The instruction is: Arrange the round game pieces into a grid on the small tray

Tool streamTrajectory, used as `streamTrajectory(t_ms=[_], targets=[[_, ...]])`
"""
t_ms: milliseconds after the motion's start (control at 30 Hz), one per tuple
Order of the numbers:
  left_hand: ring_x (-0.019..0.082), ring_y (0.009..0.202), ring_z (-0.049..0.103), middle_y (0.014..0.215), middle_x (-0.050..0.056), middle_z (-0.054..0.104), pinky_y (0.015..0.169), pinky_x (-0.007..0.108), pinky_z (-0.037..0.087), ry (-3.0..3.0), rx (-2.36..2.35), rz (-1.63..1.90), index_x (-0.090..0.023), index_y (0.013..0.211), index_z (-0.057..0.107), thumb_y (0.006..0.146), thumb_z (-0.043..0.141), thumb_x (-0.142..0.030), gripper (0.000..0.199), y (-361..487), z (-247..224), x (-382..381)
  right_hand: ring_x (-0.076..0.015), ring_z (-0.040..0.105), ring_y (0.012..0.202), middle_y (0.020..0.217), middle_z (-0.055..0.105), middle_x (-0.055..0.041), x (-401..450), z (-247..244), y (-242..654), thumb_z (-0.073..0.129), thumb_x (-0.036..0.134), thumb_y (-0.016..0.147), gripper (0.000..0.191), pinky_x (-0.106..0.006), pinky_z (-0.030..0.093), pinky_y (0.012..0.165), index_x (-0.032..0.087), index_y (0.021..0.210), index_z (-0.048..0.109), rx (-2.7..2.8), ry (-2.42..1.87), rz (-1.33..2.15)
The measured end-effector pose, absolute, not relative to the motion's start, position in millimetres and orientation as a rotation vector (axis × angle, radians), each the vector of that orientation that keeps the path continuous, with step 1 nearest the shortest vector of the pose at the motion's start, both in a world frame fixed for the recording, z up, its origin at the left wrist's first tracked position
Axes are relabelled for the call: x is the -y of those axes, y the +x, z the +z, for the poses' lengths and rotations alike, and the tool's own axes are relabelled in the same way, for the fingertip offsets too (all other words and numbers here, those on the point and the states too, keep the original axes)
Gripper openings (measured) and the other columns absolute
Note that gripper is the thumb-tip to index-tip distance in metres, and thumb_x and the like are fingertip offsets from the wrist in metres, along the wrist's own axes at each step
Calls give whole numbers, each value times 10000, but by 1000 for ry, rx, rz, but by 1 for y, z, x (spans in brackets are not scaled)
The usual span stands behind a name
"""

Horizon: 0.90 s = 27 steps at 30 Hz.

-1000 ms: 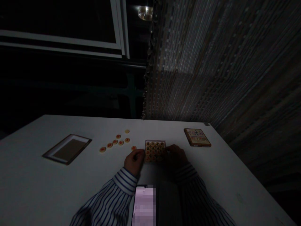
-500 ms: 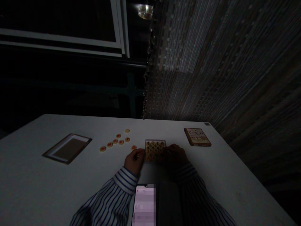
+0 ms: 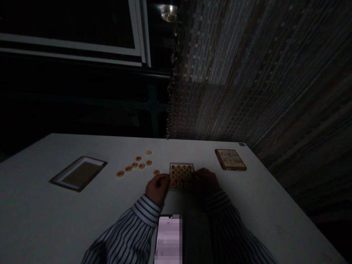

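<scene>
Between my hands a small shallow box [image 3: 181, 164] lies on the table, packed with rows of round Chinese chess pieces [image 3: 179, 176], black-marked in the far rows and red-marked in the near ones. My left hand [image 3: 157, 189] is closed, its thumb and curled forefinger at the box's left edge. From the other side my right hand [image 3: 206, 180] grips the right edge; its fingers are in shadow and cover some pieces there. One red-marked piece [image 3: 156, 172] sits just beyond my left hand. Several more loose pieces [image 3: 134, 165] lie further left, one with a blank face up [image 3: 148, 152].
An open box lid or tray [image 3: 79, 174] lies at the left of the white table [image 3: 115, 220]. A printed box [image 3: 231, 160] rests at the far right. Nearest me is a lit phone [image 3: 168, 240]. A string curtain [image 3: 220, 73] hangs behind the table in dim light.
</scene>
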<state>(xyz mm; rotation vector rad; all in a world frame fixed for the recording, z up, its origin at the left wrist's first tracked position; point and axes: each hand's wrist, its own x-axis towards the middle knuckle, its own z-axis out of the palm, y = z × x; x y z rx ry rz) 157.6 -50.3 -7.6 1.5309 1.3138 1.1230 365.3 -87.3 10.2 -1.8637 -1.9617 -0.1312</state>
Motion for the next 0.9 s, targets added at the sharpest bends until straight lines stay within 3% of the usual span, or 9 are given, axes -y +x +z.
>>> streamTrajectory(t_ms=[900], targets=[[184, 727, 623, 758, 55, 690, 698, 297, 488, 1553, -1327, 1085, -148, 808, 670, 661, 552, -370, 291, 157, -12, 49, -139, 566, 710, 760, 635, -41, 84, 1, 370, 527, 317, 759, 187, -233, 407, 665, 222, 799, 683, 1956, -1840, -99]])
